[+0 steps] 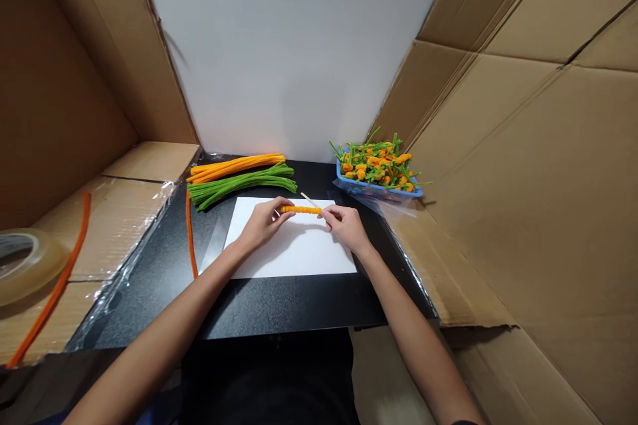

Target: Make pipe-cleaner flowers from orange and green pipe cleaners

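Over a white sheet of paper (299,249), an orange pipe cleaner coil (302,210) stretches level between my two hands. My left hand (264,220) is closed, thumb and fingers pinching the coil's left end. At its right end my right hand (343,226) is closed, with the fingertips on the coil. A thin pale wooden stick (310,199) slants up and left from my right fingertips; its lower end is hidden there. Behind my left hand lie bundles of orange pipe cleaners (236,167) and green pipe cleaners (242,184).
A blue basket (421,193) heaped with orange and green pipe cleaner pieces stands at the back right of the black table (149,292). Orange strips (191,236) lie at the left, near a roll of clear tape (50,255). Cardboard walls (523,146) flank both sides.
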`<state>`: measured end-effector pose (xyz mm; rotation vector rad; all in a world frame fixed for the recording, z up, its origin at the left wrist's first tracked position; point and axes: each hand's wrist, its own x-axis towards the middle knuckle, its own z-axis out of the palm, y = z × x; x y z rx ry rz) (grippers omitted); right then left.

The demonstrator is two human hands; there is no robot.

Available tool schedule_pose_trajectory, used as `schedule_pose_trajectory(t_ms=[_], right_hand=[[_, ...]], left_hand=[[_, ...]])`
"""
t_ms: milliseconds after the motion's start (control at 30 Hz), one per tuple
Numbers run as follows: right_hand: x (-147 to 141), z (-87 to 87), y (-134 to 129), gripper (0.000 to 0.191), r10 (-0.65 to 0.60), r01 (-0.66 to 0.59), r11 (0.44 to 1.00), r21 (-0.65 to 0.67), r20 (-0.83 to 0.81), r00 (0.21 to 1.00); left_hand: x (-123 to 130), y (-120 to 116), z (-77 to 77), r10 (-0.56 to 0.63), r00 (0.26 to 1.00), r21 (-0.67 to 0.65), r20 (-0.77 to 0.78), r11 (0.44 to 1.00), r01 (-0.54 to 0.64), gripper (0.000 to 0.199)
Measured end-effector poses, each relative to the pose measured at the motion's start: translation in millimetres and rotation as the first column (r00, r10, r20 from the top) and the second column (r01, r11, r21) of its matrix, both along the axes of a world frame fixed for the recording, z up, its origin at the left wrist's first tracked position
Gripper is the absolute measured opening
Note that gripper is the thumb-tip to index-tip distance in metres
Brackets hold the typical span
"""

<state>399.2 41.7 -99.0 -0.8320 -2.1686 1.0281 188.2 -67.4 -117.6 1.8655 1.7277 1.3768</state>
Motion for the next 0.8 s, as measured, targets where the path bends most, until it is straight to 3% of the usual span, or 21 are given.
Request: schedule_pose_trajectory(t_ms=[133,233,367,467,600,800], right_hand=[[0.0,2.0,-0.4,0.031,0.038,-0.038,0.999,-0.016,-0.02,0.999],[1.4,2.5,1.7,0.032,0.026,-0.026,1.0,0.008,-0.046,0.999],[-1.7,0.0,-2.8,0.032,-0.005,0.007,0.997,0.073,-0.028,1.0],[-7.2,-1.7,-11.7,0.031,0.072,-0.072,0.994,0.077,0.0,0.997],[-8.7,-0.9,-16.3,0.027,0.127,-0.129,0.986,0.103,0.031,0.991],[-3.6,-0.2,-9.1,0.022,0.119,-0.123,0.983,0.139,0.037,0.992]], left_hand=[[-5.5,-0.6,1.6,-0.007,0.999,-0.054,0.031,0.999,0.009,0.028],[-14.8,-3.6,9.0,0.036,0.989,-0.082,-0.146,0.995,-0.048,0.034],[-9.0,-6.7,15.4,0.12,0.828,-0.031,-0.548,0.986,-0.164,0.045],[12.9,-6.0,13.0,0.032,0.726,-0.114,-0.687,0.982,-0.152,0.044],[31.9,-5.5,12.0,-0.077,0.729,-0.275,-0.68,0.949,-0.157,0.035],[18.1,-9.7,13.8,-0.115,0.758,-0.325,-0.642,0.936,-0.133,0.032]])
